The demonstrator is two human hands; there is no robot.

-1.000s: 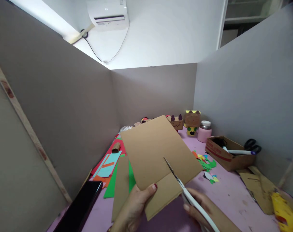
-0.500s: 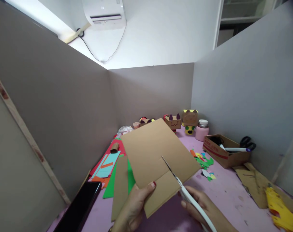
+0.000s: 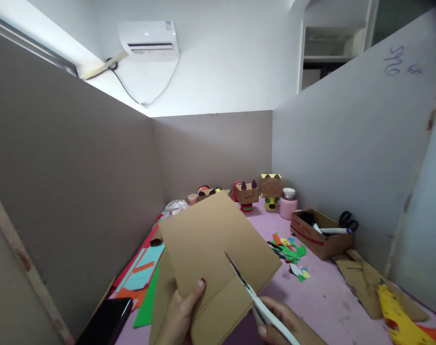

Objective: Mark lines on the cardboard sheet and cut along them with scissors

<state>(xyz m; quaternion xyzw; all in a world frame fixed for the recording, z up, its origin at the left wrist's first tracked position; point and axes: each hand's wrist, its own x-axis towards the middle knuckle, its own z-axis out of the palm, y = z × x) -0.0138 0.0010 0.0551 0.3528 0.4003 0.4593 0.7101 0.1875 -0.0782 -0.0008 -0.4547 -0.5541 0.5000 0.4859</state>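
A large sheet of brown cardboard (image 3: 207, 235) is held up at a tilt above the table. My left hand (image 3: 182, 306) grips its lower left side, thumb on top and the other fingers hidden beneath. In my right hand (image 3: 279, 318) is a pair of white-handled scissors (image 3: 254, 294), their blades lying across the sheet with one blade showing on top. A straight line runs over the lower part of the cardboard toward the scissors. Whether it is a cut or a crease I cannot tell.
Coloured paper (image 3: 143, 270) and a black phone (image 3: 108, 321) lie at left. Paper scraps (image 3: 288, 249), a cardboard box (image 3: 320, 242) of tools and a yellow glue gun (image 3: 401, 316) are at right. Cardboard figures (image 3: 246, 194) and a pink jar (image 3: 288, 206) stand behind.
The view has tilted up and turned slightly right. Both hands still hold the cardboard and scissors, which appear lower and farther left in the picture. My left thumb has shifted along the sheet.
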